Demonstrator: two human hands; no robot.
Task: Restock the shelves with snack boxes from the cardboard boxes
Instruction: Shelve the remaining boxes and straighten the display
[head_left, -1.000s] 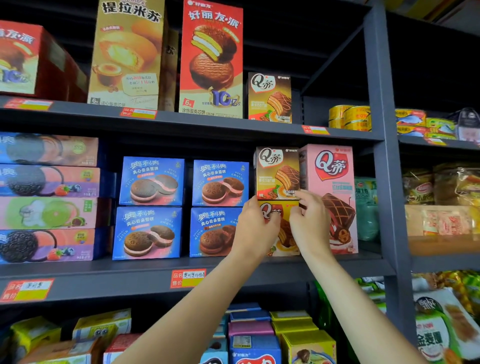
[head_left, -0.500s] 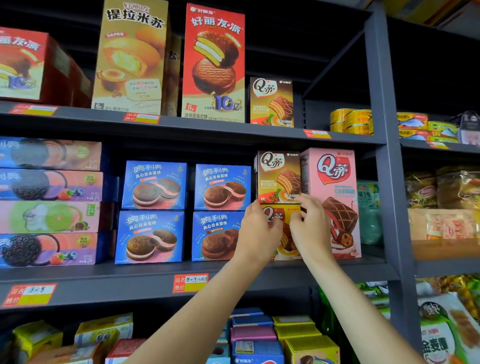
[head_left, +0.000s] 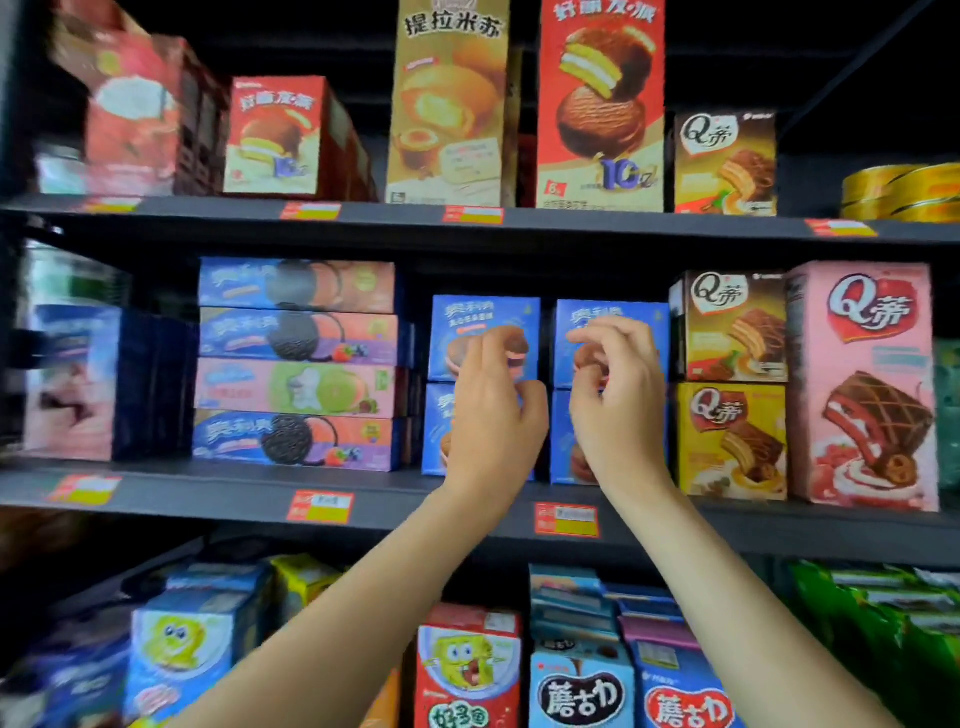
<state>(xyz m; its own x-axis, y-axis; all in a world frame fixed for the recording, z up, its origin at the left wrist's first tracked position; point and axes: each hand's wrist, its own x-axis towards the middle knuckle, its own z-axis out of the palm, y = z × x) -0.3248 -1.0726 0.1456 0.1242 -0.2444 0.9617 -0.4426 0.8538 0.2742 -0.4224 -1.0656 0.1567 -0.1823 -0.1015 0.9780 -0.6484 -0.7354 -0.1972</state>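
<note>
Both hands are raised in front of the blue snack boxes (head_left: 483, 338) on the middle shelf (head_left: 208, 491). The left hand (head_left: 493, 410) and right hand (head_left: 615, 400) have loosely curled fingers and hold nothing. Yellow snack boxes (head_left: 730, 439) stand just right of the blue ones.

i see blue sandwich-cookie boxes (head_left: 483, 338), a pink q box (head_left: 865, 384) with a brown lattice cake, a yellow box (head_left: 732, 441), dark grey shelves (head_left: 208, 491), and red-and-yellow price tags (head_left: 320, 506).
</note>
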